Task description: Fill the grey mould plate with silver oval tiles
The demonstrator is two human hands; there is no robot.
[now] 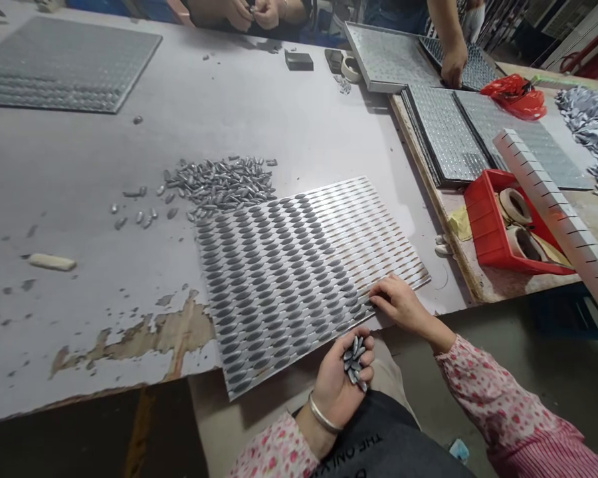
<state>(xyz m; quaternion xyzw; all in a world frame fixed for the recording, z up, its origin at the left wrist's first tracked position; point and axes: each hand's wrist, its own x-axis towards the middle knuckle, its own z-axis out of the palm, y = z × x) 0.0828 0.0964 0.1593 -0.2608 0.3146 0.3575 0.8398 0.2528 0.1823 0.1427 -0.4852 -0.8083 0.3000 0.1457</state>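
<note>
- Your left hand [335, 385], at 5 o'clock from the slotted panel [363, 226], is cupped around small grey pieces [353, 362]; a tilted palm or slack fingers could spill them.
- Your right hand [401, 302], at 4 o'clock, has its fingertips bent at the panel's near edge; you can't tell here whether they pinch a piece.
- The panel lies before you, ovals filling its left part, its 7 o'clock corner past the edge of the table [323, 126]; pressing there could tip it and unseat them.
- The loose pile [224, 186], at 11 o'clock, touches the panel's far edge; a nudge might push strays onto it.
- Well beyond, at 1 o'clock, a co-worker's hand [453, 63] touches another panel [478, 70].
</note>
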